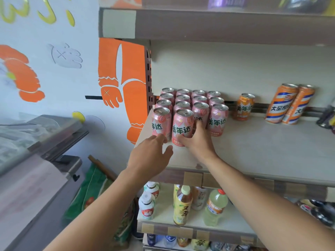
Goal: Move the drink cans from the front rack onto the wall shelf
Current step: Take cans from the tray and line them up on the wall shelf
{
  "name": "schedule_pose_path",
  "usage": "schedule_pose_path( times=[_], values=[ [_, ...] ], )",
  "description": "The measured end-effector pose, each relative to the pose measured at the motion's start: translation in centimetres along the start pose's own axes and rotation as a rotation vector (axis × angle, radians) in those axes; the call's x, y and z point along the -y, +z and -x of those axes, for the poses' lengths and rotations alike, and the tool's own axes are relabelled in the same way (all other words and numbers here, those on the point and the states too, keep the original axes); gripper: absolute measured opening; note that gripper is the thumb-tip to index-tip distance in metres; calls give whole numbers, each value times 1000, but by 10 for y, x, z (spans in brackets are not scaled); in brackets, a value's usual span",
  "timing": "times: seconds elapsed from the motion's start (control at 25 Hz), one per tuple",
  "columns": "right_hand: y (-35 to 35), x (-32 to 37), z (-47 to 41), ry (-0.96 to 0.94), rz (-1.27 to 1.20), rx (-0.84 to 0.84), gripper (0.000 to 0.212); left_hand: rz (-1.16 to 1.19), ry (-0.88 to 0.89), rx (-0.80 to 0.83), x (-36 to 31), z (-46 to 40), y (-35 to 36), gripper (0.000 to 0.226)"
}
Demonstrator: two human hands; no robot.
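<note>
From the head view, sixteen pink aluminium drink cans [190, 111] stand in a block at the pale wall shelf's [262, 151] left end. The right hand [196, 140] grips the front can [182, 126] (thumb and fingers around it); the left hand [150, 156] hovers beside, fingers relaxed.

Left hand [150, 153] loose, right hand [197, 140] curled.

The pink cans [183, 127] in front of me read 美年达 in green characters; on the leftmost one only 年达 showed, and my right hand [197, 138] hid part of another. The small orange can [244, 107] carried 美年达 too. The tall orange cans [280, 104] showed 大窑, with more characters I couldn't read. A yellow bottle [182, 207] below bore dark characters too blurred to read.
</note>
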State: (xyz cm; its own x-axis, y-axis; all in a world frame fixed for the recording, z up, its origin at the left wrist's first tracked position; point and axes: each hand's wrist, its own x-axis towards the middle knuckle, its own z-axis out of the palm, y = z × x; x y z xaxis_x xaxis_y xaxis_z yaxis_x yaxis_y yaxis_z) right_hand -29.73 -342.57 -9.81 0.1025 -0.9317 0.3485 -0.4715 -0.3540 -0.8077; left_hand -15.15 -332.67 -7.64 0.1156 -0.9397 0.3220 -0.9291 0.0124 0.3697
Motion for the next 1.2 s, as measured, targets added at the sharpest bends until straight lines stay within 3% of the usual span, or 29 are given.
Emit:
schedule_pose_path(
  times=[0.32, 0.84, 1.08, 1.2],
  values=[
    [9, -8, -11, 17, -24, 66, 56, 23, -17, 5, 6, -15, 9, 35],
    [-9, -1, 10, 105, 184, 150, 59, 47, -17, -40, -2, -3, -6, 32],
    [-91, 6, 73, -54, 573, 82, 50, 108, 117, -5, -47, 11, 13, 33],
    [-141, 1, 108, -36, 742, 53, 49, 137, 236, 41, -97, 23, 32, 36]
  ],
)
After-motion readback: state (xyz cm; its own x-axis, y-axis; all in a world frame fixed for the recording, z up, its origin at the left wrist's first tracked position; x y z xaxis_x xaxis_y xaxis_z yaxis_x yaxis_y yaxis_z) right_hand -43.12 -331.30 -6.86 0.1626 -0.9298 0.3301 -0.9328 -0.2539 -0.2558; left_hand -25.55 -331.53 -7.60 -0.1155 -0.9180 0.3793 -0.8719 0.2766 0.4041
